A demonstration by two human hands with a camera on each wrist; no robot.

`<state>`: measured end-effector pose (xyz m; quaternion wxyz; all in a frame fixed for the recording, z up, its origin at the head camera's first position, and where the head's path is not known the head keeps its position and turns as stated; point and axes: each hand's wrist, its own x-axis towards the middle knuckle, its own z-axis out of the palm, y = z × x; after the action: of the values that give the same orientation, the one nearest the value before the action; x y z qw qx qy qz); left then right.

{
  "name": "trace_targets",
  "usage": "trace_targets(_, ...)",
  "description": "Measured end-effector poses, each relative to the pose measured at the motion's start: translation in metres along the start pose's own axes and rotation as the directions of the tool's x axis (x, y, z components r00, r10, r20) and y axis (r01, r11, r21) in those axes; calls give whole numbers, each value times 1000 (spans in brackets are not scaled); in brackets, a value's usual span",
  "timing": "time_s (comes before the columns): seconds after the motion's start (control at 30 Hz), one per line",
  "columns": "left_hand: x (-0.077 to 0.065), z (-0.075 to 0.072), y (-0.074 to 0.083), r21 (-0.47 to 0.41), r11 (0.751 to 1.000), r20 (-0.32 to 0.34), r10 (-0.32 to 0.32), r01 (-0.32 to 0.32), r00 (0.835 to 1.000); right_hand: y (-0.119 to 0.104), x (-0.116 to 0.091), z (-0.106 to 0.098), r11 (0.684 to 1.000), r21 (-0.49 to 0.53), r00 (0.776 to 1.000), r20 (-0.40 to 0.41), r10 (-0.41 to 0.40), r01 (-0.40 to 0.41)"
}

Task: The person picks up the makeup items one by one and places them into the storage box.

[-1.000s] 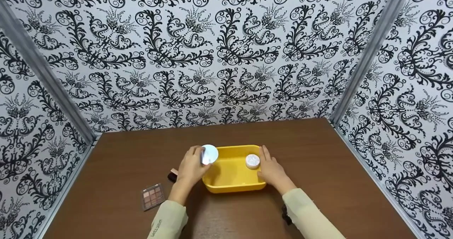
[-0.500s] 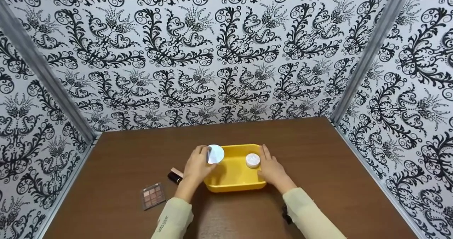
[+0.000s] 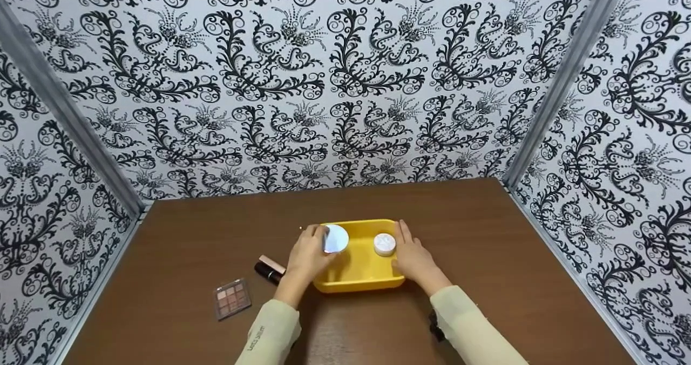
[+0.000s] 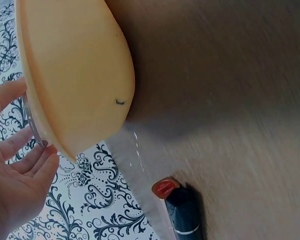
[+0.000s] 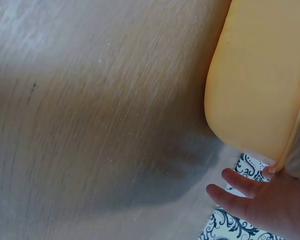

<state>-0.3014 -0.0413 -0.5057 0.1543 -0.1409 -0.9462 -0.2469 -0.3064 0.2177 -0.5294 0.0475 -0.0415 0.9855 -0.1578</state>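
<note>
My left hand (image 3: 306,254) grips a thin round disc (image 3: 336,238) with a pale, shiny face, above the left end of a yellow plastic tub (image 3: 359,286). In the left wrist view, thumb and fingertips meet the disc's clear edge (image 4: 32,120) beside the tub's rim. A round white lidded jar (image 3: 384,244) sits inside the tub, near its right end. My right hand (image 3: 415,261) rests on the tub's right rim, and the right wrist view shows two of its fingers (image 5: 235,201) stretched out below the rim.
Left of the tub, a black tube (image 3: 266,272) and a pinkish, slim item (image 3: 272,263) lie side by side, partly behind my left forearm. An eyeshadow palette (image 3: 232,299) lies farther left on the brown table (image 3: 448,208). Patterned walls (image 3: 345,84) enclose the table's back and sides.
My left hand has moved rightward with the disc, farther over the tub, uncovering more of the black tube and the pinkish item. My right hand stays on the rim.
</note>
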Motion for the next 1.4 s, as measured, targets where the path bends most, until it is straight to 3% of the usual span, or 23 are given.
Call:
trace_targets(0.53,5,15,11,-27,998,121,-61,65,991,-1,0,-2,1000,17,1000,17,12,-12)
trace_targets(0.9,6,27,16,-27,999,159,-33,38,987,1,0,0,1000,19,1000,17,4,-4)
trace_targets(1.2,6,37,17,-9,999,195,-47,50,980,1,2,1,1000,18,1000,8,3,-3)
trace_targets(1.4,8,44,21,65,998,221,-40,27,974,0,1,1,999,30,1000,9,14,-14)
